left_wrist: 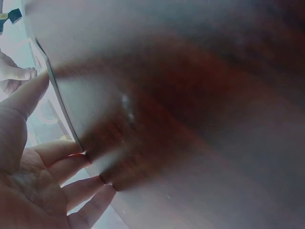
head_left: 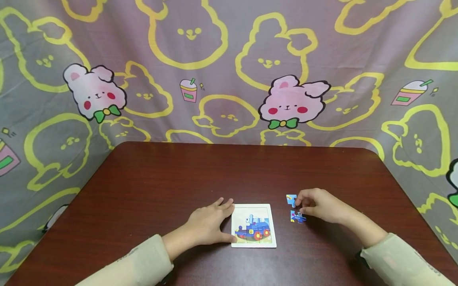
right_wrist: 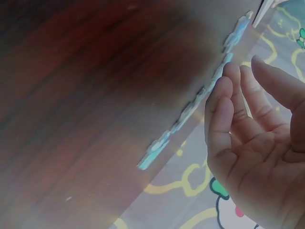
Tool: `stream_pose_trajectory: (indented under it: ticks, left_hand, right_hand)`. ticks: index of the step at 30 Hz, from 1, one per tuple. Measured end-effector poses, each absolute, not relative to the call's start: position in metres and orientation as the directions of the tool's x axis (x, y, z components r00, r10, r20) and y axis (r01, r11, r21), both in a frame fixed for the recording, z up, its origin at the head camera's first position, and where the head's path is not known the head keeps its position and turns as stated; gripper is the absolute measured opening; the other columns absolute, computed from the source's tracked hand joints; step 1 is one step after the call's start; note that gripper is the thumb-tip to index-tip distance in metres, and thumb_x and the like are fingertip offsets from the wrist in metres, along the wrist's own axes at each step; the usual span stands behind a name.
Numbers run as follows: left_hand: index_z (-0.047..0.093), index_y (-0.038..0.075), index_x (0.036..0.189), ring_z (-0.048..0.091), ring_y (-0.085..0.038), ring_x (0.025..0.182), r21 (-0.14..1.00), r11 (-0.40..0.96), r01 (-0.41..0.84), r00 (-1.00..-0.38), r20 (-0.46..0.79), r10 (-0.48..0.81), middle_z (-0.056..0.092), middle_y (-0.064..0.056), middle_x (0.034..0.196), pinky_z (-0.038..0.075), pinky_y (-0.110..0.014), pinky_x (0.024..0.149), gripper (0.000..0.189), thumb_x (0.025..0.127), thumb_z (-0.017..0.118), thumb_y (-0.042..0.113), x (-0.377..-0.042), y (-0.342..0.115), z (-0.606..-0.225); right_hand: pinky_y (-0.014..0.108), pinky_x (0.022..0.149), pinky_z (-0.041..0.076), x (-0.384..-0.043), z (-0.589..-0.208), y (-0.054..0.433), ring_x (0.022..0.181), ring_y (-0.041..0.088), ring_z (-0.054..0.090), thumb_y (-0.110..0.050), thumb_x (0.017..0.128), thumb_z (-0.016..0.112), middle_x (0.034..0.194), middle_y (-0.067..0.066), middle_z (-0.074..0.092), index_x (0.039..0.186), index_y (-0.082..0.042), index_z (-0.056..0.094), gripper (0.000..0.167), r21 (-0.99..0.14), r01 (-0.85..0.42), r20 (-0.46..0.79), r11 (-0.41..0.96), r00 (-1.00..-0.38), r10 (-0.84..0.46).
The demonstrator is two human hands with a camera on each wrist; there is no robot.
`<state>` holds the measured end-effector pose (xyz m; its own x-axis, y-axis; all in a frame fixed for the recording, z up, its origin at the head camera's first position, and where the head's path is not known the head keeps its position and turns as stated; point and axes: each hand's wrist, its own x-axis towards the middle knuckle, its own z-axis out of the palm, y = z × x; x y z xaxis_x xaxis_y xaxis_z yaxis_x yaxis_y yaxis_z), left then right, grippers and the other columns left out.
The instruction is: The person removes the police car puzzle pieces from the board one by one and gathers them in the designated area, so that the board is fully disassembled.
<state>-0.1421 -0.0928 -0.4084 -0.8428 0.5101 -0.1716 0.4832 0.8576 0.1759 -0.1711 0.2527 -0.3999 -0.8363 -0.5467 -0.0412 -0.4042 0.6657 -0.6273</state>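
Note:
A square puzzle board with a white rim (head_left: 273, 234) lies on the table, its lower part filled with joined pieces picturing a blue vehicle with red wheels. My left hand (head_left: 211, 224) rests along the board's left side, fingers spread, thumb at the near corner and fingertips by the far one. To the board's right lie loose jigsaw pieces, a light blue one (head_left: 291, 200) behind a darker blue one (head_left: 296, 217). Over these reaches my right hand (head_left: 322, 204), partly hiding them. In the right wrist view its fingers (right_wrist: 221, 112) are loosely bent, thumb apart, with nothing visible between them.
The dark reddish-brown table (head_left: 171, 171) has rounded far corners. Behind it and along both sides hangs a curtain (head_left: 222, 79) printed with yellow outlines and pink rabbit faces. From the right wrist, the flat pieces (right_wrist: 155, 150) appear strung out in a line.

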Motion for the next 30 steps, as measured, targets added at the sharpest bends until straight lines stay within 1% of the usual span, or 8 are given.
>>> stream_pose_trajectory:
  ticks: [6,10,14,16,19,22,26,30]
  left_hand:
    - [0.050,0.018,0.147,0.038,-0.025,0.147,0.175,0.858,0.483,-0.843,-0.174,0.509,0.041,0.002,0.158,0.052,-0.055,0.094,0.092,0.073,0.075,0.067,-0.142,-0.093,-0.410]
    - [0.050,0.018,0.147,0.038,-0.025,0.147,0.181,0.858,0.480,-0.843,-0.177,0.509,0.041,0.001,0.158,0.051,-0.055,0.096,0.092,0.074,0.075,0.066,-0.142,-0.094,-0.410]
    - [0.050,0.017,0.147,0.038,-0.026,0.147,0.185,0.857,0.481,-0.842,-0.174,0.510,0.042,0.001,0.158,0.052,-0.055,0.095,0.092,0.074,0.075,0.066,-0.142,-0.094,-0.410]
    - [0.051,0.017,0.147,0.038,-0.026,0.147,0.184,0.856,0.482,-0.842,-0.172,0.511,0.042,0.001,0.157,0.052,-0.055,0.095,0.092,0.074,0.076,0.066,-0.142,-0.094,-0.410]
    - [0.051,0.017,0.146,0.039,-0.027,0.147,0.185,0.856,0.483,-0.842,-0.172,0.512,0.042,0.000,0.157,0.052,-0.055,0.094,0.092,0.073,0.075,0.066,-0.143,-0.094,-0.410]
    - [0.051,0.017,0.146,0.039,-0.027,0.146,0.184,0.855,0.484,-0.842,-0.170,0.513,0.042,0.000,0.157,0.053,-0.055,0.093,0.092,0.073,0.075,0.067,-0.143,-0.094,-0.411]
    - [0.051,0.017,0.146,0.039,-0.027,0.146,0.185,0.854,0.486,-0.841,-0.165,0.515,0.043,0.000,0.157,0.053,-0.055,0.092,0.092,0.073,0.075,0.067,-0.144,-0.094,-0.411]
    - [0.052,0.017,0.146,0.040,-0.027,0.146,0.183,0.853,0.488,-0.842,-0.160,0.516,0.043,-0.001,0.156,0.053,-0.056,0.091,0.091,0.073,0.076,0.066,-0.144,-0.093,-0.411]
  right_hand:
    - [0.021,0.061,0.045,-0.172,-0.396,0.234,0.067,0.001,0.050,-0.005,0.087,0.072,0.077,-0.007,0.063,0.096,-0.009,0.067,0.011,-0.645,-0.421,-0.035,0.638,-0.817,-0.575]
    - [0.021,0.062,0.046,-0.172,-0.396,0.214,0.068,0.003,0.051,-0.007,0.088,0.072,0.078,-0.008,0.062,0.100,-0.010,0.068,0.013,-0.663,-0.433,-0.045,0.611,-0.791,-0.610]
    - [0.021,0.063,0.048,-0.173,-0.399,0.194,0.070,0.003,0.052,-0.005,0.088,0.073,0.083,-0.005,0.063,0.102,-0.012,0.070,0.016,-0.676,-0.476,-0.037,0.562,-0.741,-0.671]
    - [0.021,0.064,0.049,-0.174,-0.400,0.185,0.071,0.003,0.053,-0.004,0.087,0.073,0.089,-0.002,0.063,0.103,-0.013,0.070,0.018,-0.673,-0.506,-0.030,0.539,-0.711,-0.703]
    - [0.021,0.067,0.050,-0.175,-0.402,0.172,0.075,0.002,0.055,-0.004,0.088,0.072,0.096,-0.001,0.064,0.105,-0.015,0.070,0.020,-0.655,-0.546,-0.033,0.521,-0.669,-0.743]
    - [0.020,0.070,0.050,-0.176,-0.403,0.161,0.077,0.001,0.055,-0.004,0.088,0.072,0.100,-0.002,0.064,0.107,-0.016,0.070,0.022,-0.642,-0.569,-0.049,0.513,-0.637,-0.769]
    - [0.020,0.072,0.049,-0.176,-0.405,0.151,0.077,-0.001,0.054,-0.004,0.088,0.072,0.100,-0.003,0.062,0.108,-0.018,0.071,0.023,-0.624,-0.589,-0.075,0.513,-0.609,-0.790]
    - [0.018,0.070,0.048,-0.174,-0.405,0.145,0.073,-0.001,0.051,-0.005,0.088,0.073,0.091,-0.004,0.059,0.106,-0.018,0.071,0.022,-0.614,-0.599,-0.101,0.514,-0.585,-0.804]
